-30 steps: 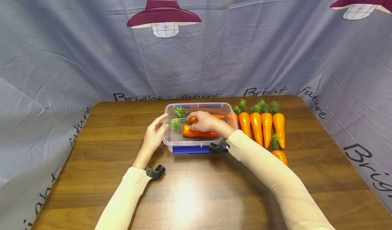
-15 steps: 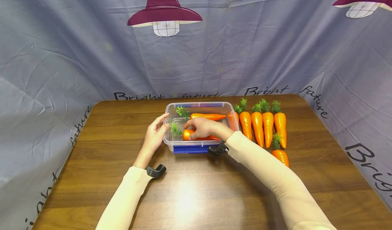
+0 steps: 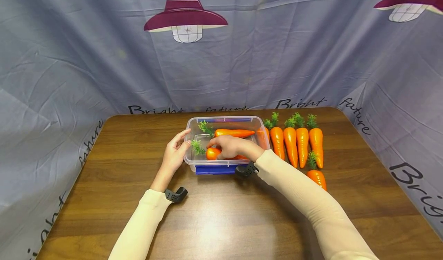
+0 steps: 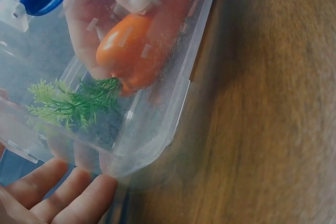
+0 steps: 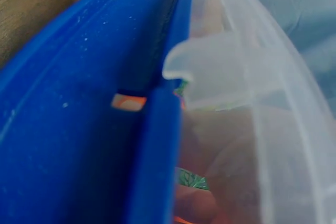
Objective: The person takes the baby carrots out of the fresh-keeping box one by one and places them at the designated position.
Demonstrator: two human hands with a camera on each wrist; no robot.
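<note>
A clear plastic storage box point(image 3: 194, 162) with blue latches holds two orange carrots with leafy green tops. Inside it, my right hand point(image 3: 226, 145) grips the front carrot point(image 3: 212, 154), thumb on one side and fingers on the other; the left wrist view shows this carrot point(image 4: 121, 45) through the wall, its top toward the left end. Behind it lies the back carrot point(image 3: 235, 133), parallel to the long side. My left hand point(image 3: 173, 154) rests its extended fingertips against the box's left end. A blue latch point(image 5: 79, 98) hides much of the right hand in the right wrist view.
Right of the box, several carrots point(image 3: 290, 144) lie in a row, tops toward the back. One more carrot point(image 3: 316, 178) lies nearer, partly behind the right sleeve point(image 3: 294, 187). The wooden table point(image 3: 114, 167) ends at a grey curtain point(image 3: 221, 67) at the back.
My right hand has moved the front carrot closer to the box's front wall, and the back carrot now shows more fully. The left hand has stayed at the left end.
</note>
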